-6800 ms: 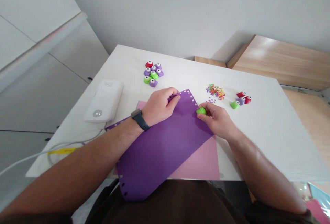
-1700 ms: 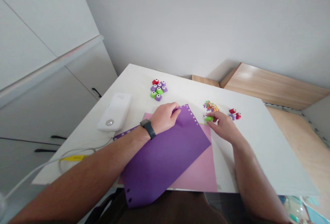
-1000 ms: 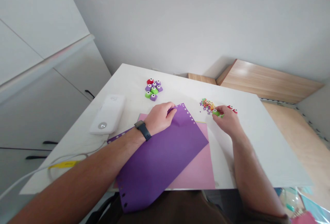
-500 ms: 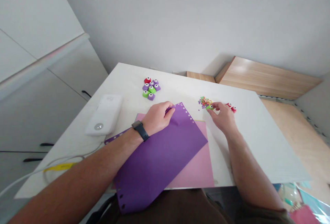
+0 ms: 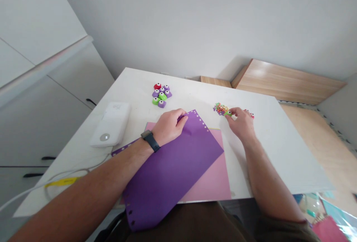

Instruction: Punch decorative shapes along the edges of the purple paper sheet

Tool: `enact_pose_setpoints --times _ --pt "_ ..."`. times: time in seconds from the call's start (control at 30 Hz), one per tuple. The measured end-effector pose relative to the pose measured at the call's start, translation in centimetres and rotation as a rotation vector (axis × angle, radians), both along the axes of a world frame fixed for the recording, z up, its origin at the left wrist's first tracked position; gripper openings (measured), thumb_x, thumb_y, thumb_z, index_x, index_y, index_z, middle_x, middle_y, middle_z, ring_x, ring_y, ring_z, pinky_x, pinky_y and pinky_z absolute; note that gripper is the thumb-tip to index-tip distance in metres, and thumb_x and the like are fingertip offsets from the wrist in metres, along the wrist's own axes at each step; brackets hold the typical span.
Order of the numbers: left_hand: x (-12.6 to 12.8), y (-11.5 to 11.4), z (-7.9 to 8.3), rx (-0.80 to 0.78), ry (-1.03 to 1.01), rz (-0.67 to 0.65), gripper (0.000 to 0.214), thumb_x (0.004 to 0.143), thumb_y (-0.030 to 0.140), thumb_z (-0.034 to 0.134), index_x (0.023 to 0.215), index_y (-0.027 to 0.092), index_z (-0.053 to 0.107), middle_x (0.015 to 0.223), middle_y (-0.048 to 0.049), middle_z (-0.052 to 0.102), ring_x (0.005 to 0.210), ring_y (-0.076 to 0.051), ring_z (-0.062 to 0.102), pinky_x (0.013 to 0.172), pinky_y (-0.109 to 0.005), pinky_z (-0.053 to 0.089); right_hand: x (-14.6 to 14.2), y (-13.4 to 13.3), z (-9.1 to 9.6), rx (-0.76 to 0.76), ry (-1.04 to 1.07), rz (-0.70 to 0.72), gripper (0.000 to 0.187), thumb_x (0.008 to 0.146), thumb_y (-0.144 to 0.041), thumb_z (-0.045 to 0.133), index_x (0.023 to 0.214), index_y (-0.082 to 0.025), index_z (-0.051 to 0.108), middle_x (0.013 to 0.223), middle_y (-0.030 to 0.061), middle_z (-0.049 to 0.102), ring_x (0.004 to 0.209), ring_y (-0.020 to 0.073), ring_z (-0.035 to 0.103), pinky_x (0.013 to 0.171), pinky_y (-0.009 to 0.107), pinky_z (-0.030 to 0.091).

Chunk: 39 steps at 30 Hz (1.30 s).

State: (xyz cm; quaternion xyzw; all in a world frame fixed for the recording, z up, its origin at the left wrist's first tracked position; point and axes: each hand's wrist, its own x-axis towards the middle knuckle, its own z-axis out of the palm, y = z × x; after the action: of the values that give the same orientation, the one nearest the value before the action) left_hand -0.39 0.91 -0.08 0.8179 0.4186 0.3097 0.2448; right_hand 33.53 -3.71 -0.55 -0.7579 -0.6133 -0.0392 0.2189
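My left hand pinches the far corner of a dark purple paper sheet whose edges carry punched holes. That sheet lies over a pink sheet on the white table. My right hand holds a small green paper punch between thumb and fingers, right beside a little heap of coloured paper bits. A red punch peeks out just behind the right hand.
A cluster of several purple, green and red punches sits at the far middle of the table. A white device with a cable lies at the left. Wooden boards stand behind the table on the right.
My right hand has lifted the green punch away from the purple sheet's edge and carried it rightward and farther, up to the heap of paper bits. The left hand stays on the corner.
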Motion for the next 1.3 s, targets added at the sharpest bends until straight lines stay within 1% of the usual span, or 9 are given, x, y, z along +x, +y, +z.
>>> enact_pose_setpoints --times 0.17,0.37,0.53,0.63,0.73,0.87,1.07,1.2,1.3 --pt "0.0 0.1 -0.1 0.001 0.002 -0.004 0.018 0.103 0.034 0.057 0.097 0.022 0.069 0.091 -0.0034 0.076 0.08 -0.021 0.068 0.073 -0.034 0.043 1.2 -0.8 0.8 -0.093 -0.004 -0.072 0.025 0.089 -0.04 0.07 0.107 -0.022 0.074 0.1 0.0103 0.079 0.107 0.0335 0.062 0.099 0.047 0.047" --pt "-0.1 0.1 -0.4 0.0 -0.011 -0.009 0.019 0.104 0.035 0.056 0.099 0.021 0.069 0.095 -0.0037 0.077 0.086 -0.022 0.07 0.076 -0.033 0.045 1.9 -1.1 1.3 -0.154 -0.039 -0.075 0.023 0.085 -0.038 0.07 0.103 -0.024 0.076 0.101 0.0082 0.081 0.114 0.035 0.06 0.1 0.047 0.046" --pt "0.0 0.0 -0.2 -0.004 0.007 -0.001 0.02 0.104 0.035 0.055 0.098 0.021 0.069 0.093 -0.0043 0.077 0.083 -0.022 0.069 0.075 -0.034 0.044 2.5 -1.1 1.1 -0.201 -0.107 -0.074 0.022 0.084 -0.037 0.07 0.101 -0.023 0.076 0.098 0.0107 0.08 0.112 0.0365 0.058 0.098 0.048 0.046" --pt "0.0 0.0 -0.1 -0.012 0.005 0.0 0.02 0.103 0.034 0.056 0.098 0.02 0.069 0.092 -0.0043 0.077 0.082 -0.021 0.069 0.074 -0.034 0.044 2.4 -0.8 0.7 -0.182 -0.13 -0.064 0.023 0.088 -0.036 0.068 0.104 -0.022 0.077 0.102 0.011 0.081 0.111 0.0354 0.058 0.102 0.048 0.045" --pt "0.0 0.0 0.0 -0.012 -0.001 -0.007 0.02 0.103 0.034 0.055 0.098 0.02 0.069 0.093 -0.0043 0.077 0.083 -0.021 0.069 0.076 -0.033 0.045 2.1 -0.6 0.4 -0.139 -0.109 -0.042 0.025 0.09 -0.035 0.067 0.109 -0.023 0.077 0.106 0.0108 0.081 0.114 0.0352 0.057 0.104 0.049 0.043" --pt "0.0 0.0 0.0 -0.009 0.006 -0.007 0.021 0.103 0.034 0.055 0.098 0.02 0.069 0.09 -0.0034 0.076 0.079 -0.02 0.067 0.073 -0.033 0.043 2.2 -0.7 0.6 -0.089 -0.095 -0.029 0.025 0.089 -0.033 0.066 0.109 -0.022 0.077 0.103 0.0116 0.081 0.114 0.0345 0.057 0.105 0.049 0.043" --pt "0.0 0.0 0.0 -0.016 0.008 -0.006 0.021 0.103 0.034 0.054 0.097 0.02 0.069 0.089 -0.0033 0.075 0.078 -0.02 0.066 0.073 -0.033 0.042 3.5 -1.1 0.8 -0.159 -0.178 -0.082 0.023 0.087 -0.03 0.064 0.105 -0.022 0.077 0.1 0.0115 0.081 0.106 0.0336 0.06 0.102 0.047 0.043" --pt "0.0 0.0 -0.1 -0.015 0.006 -0.004 0.02 0.103 0.034 0.055 0.097 0.02 0.069 0.091 -0.0039 0.076 0.081 -0.021 0.068 0.074 -0.033 0.043 4.3 -0.9 0.4 -0.194 -0.23 -0.135 0.026 0.089 -0.033 0.063 0.108 -0.021 0.076 0.106 0.0136 0.081 0.107 0.035 0.061 0.102 0.047 0.042" --pt "0.0 0.0 -0.2 -0.014 0.002 -0.003 0.019 0.103 0.034 0.056 0.098 0.02 0.069 0.091 -0.0033 0.076 0.08 -0.02 0.067 0.073 -0.033 0.043 4.5 -0.7 0.0 -0.195 -0.254 -0.14 0.028 0.09 -0.034 0.061 0.109 -0.019 0.075 0.107 0.0155 0.08 0.105 0.0343 0.062 0.102 0.047 0.041"
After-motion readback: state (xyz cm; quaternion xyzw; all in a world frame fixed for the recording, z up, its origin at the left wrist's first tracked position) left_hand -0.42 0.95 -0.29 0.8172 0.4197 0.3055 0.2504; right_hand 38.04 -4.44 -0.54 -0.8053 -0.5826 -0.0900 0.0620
